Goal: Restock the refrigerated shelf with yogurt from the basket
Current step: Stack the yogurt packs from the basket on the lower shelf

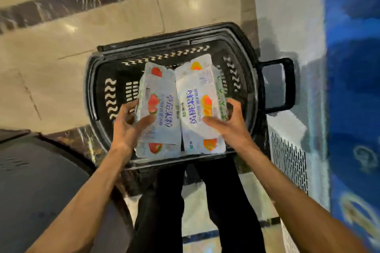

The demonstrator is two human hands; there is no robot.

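Fingers of my left hand (pixel 125 129) curl round the left edge of the strawberry yogurt pack (pixel 158 109), thumb across its top. My right hand (pixel 228 127) grips the outer edge of the peach yogurt pack (pixel 197 96) the same way. Both packs lie side by side, touching, in the black basket (pixel 121 72) on the tiled floor (pixel 61 47) by my feet. I judge this the pick-up step. Next I must lift both level and turn to the shelf, which I cannot plainly see.
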